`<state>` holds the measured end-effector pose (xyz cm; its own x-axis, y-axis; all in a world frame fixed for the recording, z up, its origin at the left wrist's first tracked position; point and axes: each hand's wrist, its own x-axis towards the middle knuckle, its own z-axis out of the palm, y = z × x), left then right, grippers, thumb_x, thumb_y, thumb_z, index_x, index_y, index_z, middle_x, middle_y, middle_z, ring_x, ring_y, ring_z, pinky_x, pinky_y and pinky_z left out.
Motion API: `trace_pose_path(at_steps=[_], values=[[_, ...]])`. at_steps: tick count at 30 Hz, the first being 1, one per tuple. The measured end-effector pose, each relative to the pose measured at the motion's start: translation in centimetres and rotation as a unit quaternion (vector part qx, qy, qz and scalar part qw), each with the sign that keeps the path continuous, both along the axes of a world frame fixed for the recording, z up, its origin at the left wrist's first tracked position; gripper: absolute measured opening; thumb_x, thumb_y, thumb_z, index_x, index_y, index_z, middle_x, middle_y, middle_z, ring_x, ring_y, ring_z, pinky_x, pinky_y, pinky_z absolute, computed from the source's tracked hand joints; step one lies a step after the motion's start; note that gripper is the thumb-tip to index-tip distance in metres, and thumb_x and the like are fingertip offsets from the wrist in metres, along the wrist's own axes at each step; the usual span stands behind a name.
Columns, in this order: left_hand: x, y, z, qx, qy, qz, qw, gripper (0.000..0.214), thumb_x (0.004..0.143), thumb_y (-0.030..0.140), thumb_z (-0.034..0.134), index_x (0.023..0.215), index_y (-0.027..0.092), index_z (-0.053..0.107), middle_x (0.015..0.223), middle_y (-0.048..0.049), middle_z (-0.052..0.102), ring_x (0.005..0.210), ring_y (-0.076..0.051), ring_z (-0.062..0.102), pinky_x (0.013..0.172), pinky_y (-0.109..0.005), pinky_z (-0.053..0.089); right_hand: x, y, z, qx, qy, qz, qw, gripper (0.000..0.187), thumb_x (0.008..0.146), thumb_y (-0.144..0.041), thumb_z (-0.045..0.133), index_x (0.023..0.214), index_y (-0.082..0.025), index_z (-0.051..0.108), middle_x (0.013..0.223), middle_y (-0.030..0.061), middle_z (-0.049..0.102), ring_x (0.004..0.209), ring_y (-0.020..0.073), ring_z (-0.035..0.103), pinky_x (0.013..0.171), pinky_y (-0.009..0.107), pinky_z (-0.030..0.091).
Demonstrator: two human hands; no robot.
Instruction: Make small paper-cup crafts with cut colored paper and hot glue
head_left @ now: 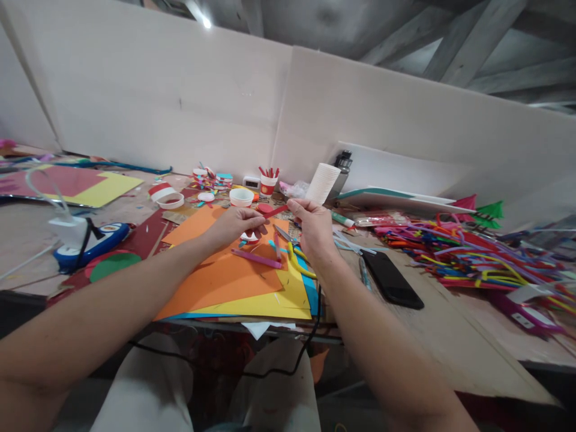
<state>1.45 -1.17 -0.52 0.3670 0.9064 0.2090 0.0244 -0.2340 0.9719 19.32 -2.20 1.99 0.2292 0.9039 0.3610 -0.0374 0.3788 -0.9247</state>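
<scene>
Both hands are raised over a stack of coloured paper sheets [225,282], orange on top with yellow and blue beneath. My left hand [236,225] and my right hand [312,227] each pinch one end of a short red paper strip [275,210], held level between them. Under the hands lie a purple strip [256,258], yellow-handled scissors [294,258] and a small white cup [249,236] with red on it.
A black phone [391,279] lies right of the sheets. A heap of coloured pipe cleaners [477,255] fills the right side. White cups [242,197], a stack of paper cups [323,183], a dark bottle [342,163] and a blue tape dispenser [92,243] stand about. A black cable [310,345] hangs off the front edge.
</scene>
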Motion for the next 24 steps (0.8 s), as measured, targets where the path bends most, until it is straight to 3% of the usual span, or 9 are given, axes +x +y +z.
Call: trace_pose_path(at_steps=[8, 13, 16, 21, 24], values=[[-0.6, 0.5, 0.3, -0.019, -0.132, 0.065, 0.989, 0.028, 0.069, 0.037, 0.078, 0.073, 0.011, 0.071, 0.068, -0.0054, 0.069, 0.058, -0.009, 0.057, 0.055, -0.022, 0.039, 0.0, -0.2, 0.1, -0.005, 0.018, 0.017, 1.0, 0.026, 0.058, -0.037, 0.078, 0.074, -0.017, 0.072, 0.066, -0.0006, 0.066, 0.062, 0.0118, 0.055, 0.061, 0.026, 0.044], [-0.9, 0.8, 0.5, -0.029, -0.232, 0.092, 0.968, 0.023, 0.068, 0.029, 0.078, 0.077, 0.011, 0.068, 0.07, -0.0032, 0.068, 0.061, -0.008, 0.06, 0.056, -0.019, 0.041, -0.3, -0.5, -0.3, -0.022, -0.099, 0.0, 0.995, 0.024, 0.066, -0.039, 0.074, 0.074, -0.016, 0.072, 0.064, 0.0008, 0.066, 0.058, 0.0116, 0.053, 0.056, 0.026, 0.04], [-1.1, 0.9, 0.8, -0.034, -0.282, 0.088, 0.955, 0.019, 0.071, 0.025, 0.075, 0.083, 0.012, 0.067, 0.078, -0.0033, 0.071, 0.068, -0.009, 0.064, 0.058, -0.018, 0.045, -0.8, -0.7, -0.9, -0.036, -0.153, 0.024, 0.987, 0.023, 0.07, -0.04, 0.071, 0.073, -0.017, 0.071, 0.065, 0.0007, 0.066, 0.055, 0.0107, 0.05, 0.054, 0.025, 0.037], [-1.1, 0.5, 1.2, -0.069, -0.298, 0.043, 0.951, 0.011, 0.081, 0.022, 0.066, 0.086, 0.013, 0.062, 0.09, -0.0082, 0.074, 0.078, -0.013, 0.07, 0.048, -0.014, 0.042, -1.5, -0.7, -2.1, -0.049, -0.244, 0.095, 0.964, 0.021, 0.071, -0.039, 0.069, 0.069, -0.017, 0.067, 0.061, -0.0017, 0.062, 0.052, 0.0101, 0.048, 0.053, 0.025, 0.035], [-0.8, 0.2, 1.4, -0.107, -0.314, 0.044, 0.942, 0.006, 0.086, 0.019, 0.061, 0.087, 0.014, 0.058, 0.087, -0.0069, 0.074, 0.074, -0.012, 0.071, 0.046, -0.012, 0.044, -1.8, -1.2, -2.0, -0.034, -0.287, 0.09, 0.953, 0.019, 0.074, -0.034, 0.066, 0.066, -0.017, 0.064, 0.061, -0.0021, 0.06, 0.054, 0.0104, 0.048, 0.054, 0.026, 0.034]])
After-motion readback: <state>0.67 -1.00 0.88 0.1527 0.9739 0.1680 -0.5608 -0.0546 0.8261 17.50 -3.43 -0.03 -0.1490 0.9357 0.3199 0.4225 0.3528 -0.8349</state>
